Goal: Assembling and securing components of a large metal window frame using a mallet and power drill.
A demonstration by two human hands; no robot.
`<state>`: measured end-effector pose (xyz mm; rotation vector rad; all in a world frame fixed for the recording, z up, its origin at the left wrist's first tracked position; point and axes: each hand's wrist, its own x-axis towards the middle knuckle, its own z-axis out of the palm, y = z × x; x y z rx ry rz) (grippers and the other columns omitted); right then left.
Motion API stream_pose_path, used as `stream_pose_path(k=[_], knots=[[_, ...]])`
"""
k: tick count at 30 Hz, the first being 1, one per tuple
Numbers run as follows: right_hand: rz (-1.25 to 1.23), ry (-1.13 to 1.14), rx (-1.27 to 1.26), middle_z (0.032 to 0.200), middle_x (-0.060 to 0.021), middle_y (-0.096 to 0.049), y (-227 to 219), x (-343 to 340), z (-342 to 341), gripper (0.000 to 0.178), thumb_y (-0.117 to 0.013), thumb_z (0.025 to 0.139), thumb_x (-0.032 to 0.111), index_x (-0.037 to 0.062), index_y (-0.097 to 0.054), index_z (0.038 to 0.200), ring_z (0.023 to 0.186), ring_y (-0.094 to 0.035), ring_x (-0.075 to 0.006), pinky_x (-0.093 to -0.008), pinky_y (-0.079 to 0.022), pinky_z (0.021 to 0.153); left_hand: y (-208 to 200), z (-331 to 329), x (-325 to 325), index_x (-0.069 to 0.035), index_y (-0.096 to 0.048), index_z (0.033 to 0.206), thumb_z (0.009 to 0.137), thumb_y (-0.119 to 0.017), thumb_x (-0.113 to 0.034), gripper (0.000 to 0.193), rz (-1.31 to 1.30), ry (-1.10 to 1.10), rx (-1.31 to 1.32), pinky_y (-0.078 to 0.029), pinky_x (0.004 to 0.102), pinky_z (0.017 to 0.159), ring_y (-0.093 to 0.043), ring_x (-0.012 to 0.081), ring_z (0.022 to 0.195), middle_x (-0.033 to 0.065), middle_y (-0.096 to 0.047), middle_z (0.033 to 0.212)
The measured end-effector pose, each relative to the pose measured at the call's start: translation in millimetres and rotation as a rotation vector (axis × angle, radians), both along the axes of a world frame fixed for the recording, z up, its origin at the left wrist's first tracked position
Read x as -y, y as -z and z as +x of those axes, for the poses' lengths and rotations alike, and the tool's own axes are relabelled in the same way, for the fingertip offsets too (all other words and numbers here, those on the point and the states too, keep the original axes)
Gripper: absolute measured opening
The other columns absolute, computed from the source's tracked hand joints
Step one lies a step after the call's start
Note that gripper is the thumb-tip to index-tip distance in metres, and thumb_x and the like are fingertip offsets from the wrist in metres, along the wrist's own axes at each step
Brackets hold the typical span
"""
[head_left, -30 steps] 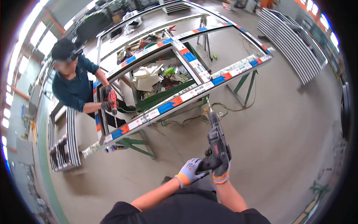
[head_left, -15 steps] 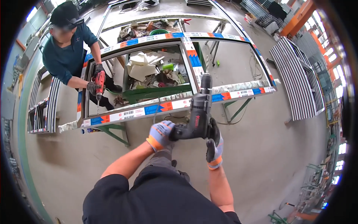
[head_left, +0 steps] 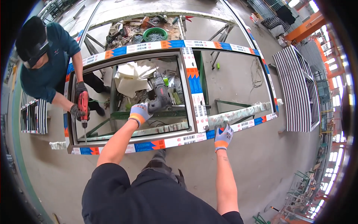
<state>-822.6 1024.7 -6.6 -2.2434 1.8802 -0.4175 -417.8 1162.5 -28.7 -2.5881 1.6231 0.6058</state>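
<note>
My left hand (head_left: 140, 112) is closed around the handle of a dark grey power drill (head_left: 161, 92). The drill reaches over the left opening of a large metal window frame (head_left: 192, 74), its front end angled away from me. Blue, orange and white protective film covers the frame's rails. At the frame's near rail, right of the middle bar, my right hand (head_left: 223, 137) has its fingers apart and appears to touch the rail. No tool shows in it. Both hands wear grey gloves with orange cuffs.
At the left, a co-worker holds a red drill (head_left: 83, 104), its bit at the frame's left end. A green bin (head_left: 119, 115) of scrap stands beneath the frame. Beyond lies a green bowl (head_left: 155, 30) of small metal parts. Striped metal frames (head_left: 294, 89) stand at the right.
My left hand has carried the drill forward and left over the frame's opening. My right hand has left the drill and moved to the near rail. The frame appears closer.
</note>
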Motion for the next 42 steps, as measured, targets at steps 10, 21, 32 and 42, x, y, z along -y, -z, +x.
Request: stream_pose_path(k=[10, 21, 32, 42], knots=[[-0.086, -0.009, -0.086, 0.132, -0.0160, -0.054, 9.7, -16.8, 5.0, 0.051, -0.068, 0.084, 0.024, 0.0027, -0.055, 0.128, 0.128, -0.043, -0.0365, -0.0484, -0.031, 0.110, 102.1, 13.2, 109.0, -0.009, -0.061, 0.106, 0.076, -0.070, -0.040, 0.044, -0.064, 0.119, 0.023, -0.054, 0.0393, 0.081, -0.068, 0.0287, 0.095, 0.0132, -0.068, 0.103], [-0.100, -0.055, 0.099, 0.131, -0.0147, -0.056, 16.6, -15.6, -11.6, 0.045, -0.068, 0.082, 0.017, 0.0038, -0.058, 0.123, 0.124, -0.046, -0.0376, -0.0482, -0.036, 0.107, 132.1, -6.4, 158.3, -0.008, -0.073, 0.099, 0.087, -0.058, -0.018, 0.023, 0.047, 0.165, 0.026, -0.057, 0.0390, 0.076, -0.072, 0.0302, 0.091, 0.0161, -0.072, 0.101], [-0.109, 0.036, 0.201, 0.124, -0.0174, -0.059, 24.8, -43.5, -82.6, 0.040, -0.071, 0.082, 0.015, 0.0016, -0.060, 0.119, 0.119, -0.052, -0.0364, -0.0458, -0.042, 0.102, 99.7, -37.2, 152.1, -0.006, -0.061, 0.121, 0.079, -0.071, -0.043, 0.057, 0.055, 0.161, 0.220, -0.049, 0.0440, 0.091, -0.058, 0.0312, 0.113, 0.0144, -0.062, 0.120], [0.635, 1.004, 0.946, 0.057, -0.0037, -0.055, 271.5, -321.1, -417.6, 0.033, -0.067, 0.089, 0.029, 0.0066, -0.055, 0.068, 0.047, -0.047, -0.0140, -0.0346, -0.036, 0.043, 10.4, -109.9, 85.6, -0.005, -0.063, 0.105, 0.081, -0.067, -0.035, 0.038, -0.273, -0.052, 0.306, -0.049, 0.0462, 0.087, -0.059, 0.0344, 0.104, 0.0163, -0.061, 0.108]])
